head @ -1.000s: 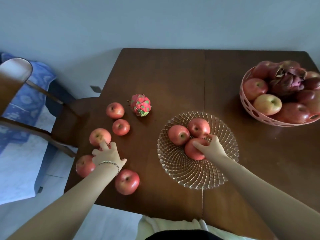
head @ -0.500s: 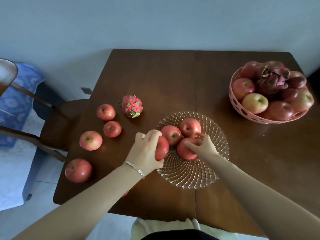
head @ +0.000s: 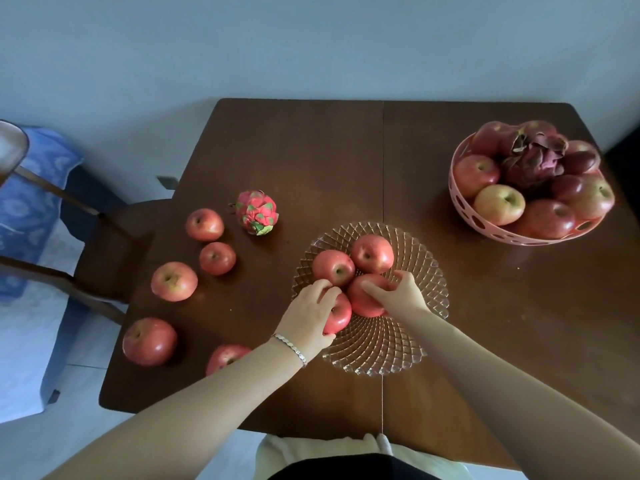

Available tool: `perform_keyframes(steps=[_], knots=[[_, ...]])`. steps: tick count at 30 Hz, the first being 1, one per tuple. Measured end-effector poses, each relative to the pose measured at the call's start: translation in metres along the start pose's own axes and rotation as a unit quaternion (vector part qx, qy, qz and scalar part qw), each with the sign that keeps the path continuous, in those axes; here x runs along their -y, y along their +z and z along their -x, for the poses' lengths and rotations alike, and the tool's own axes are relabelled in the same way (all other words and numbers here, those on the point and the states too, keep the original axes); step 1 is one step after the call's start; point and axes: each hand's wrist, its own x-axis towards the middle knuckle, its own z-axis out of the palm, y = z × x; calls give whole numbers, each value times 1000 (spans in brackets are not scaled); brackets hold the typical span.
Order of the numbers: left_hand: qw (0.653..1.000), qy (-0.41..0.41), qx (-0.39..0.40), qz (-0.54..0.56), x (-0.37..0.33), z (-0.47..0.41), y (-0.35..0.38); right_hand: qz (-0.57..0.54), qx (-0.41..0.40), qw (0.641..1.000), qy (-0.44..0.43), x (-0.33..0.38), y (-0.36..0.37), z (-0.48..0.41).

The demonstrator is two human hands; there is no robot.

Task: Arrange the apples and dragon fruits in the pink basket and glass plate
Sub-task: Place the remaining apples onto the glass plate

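Our left hand (head: 306,317) now grips a red apple (head: 339,313) on the patterned glass plate (head: 426,296) at centre frame, carried there from the table's left; our right hand (head: 398,294) still clasps the neighbouring red apple (head: 363,301).

**Fruit split between plate, basket and table**

The glass plate (head: 398,355) holds four red apples (head: 372,253) clustered at its far side. The pink basket (head: 491,233), far right, is heaped with apples and a dark dragon fruit (head: 533,161). Five apples (head: 174,281) and a bright pink dragon fruit (head: 257,212) lie loose at left.
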Motion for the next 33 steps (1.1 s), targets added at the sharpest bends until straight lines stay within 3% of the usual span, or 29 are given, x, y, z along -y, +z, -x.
perform_keyframes(steps=[7, 12, 14, 16, 19, 21, 22, 25, 28, 30, 33], knots=[[991, -95, 4, 98, -8, 4, -3, -50, -1, 998, 23, -15, 7, 6], [991, -110, 31, 64, -7, 4, -13, -27, -4, 999, 16, -10, 4, 11], [993, -119, -1, 1, 1, 12, -21, -14, -19, 1000, -7, -5, 1, 16], [981, -182, -24, -70, 18, 26, -31, 5, -51, 998, -48, -2, -1, 25], [929, -344, 105, -90, 52, 53, -36, 21, -75, 987, -140, 5, -3, 41], [897, -392, 201, -32, 67, 71, -28, 34, -71, 976, -202, 10, 0, 51], [892, -399, 212, 16, 72, 79, -23, 42, -67, 971, -225, 13, 3, 55], [888, -417, 136, 139, 75, 91, -15, 62, -42, 958, -275, 19, 12, 68], [855, -432, 36, 285, 62, 88, -33, 82, 22, 939, -333, 24, 15, 81], [849, -389, 0, 358, 47, 80, -52, 99, 125, 921, -356, 27, 17, 91], [879, -297, -11, 373, 9, 66, -77, 148, 217, 891, -371, 29, 24, 101]])
